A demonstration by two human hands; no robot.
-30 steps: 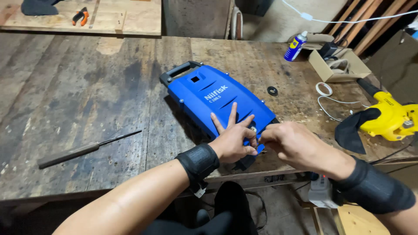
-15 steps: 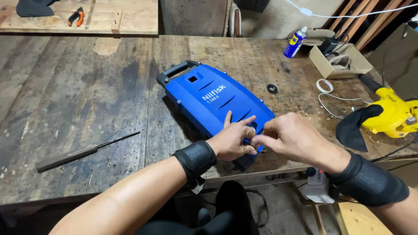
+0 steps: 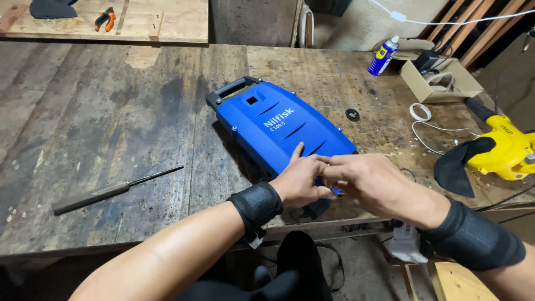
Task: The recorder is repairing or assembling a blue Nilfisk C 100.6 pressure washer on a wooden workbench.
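Note:
A blue pressure washer with a black handle lies flat on the worn wooden workbench, its handle end pointing away from me. My left hand lies over the housing's near end, index finger stretched along the blue cover and thumb tucked under. My right hand meets it from the right, fingertips pinched together against the left fingers at the housing's near edge. Whether something small sits between those fingertips is hidden. Both wrists wear black bands.
A long dark-handled tool lies left of the machine. At the right are a black ring, a white cable, a yellow power tool, a spray can and a cardboard box. Orange-handled pliers lie far back.
My left fingers have drawn together from a spread pose, and my right hand has closed in against them. The machine has not moved.

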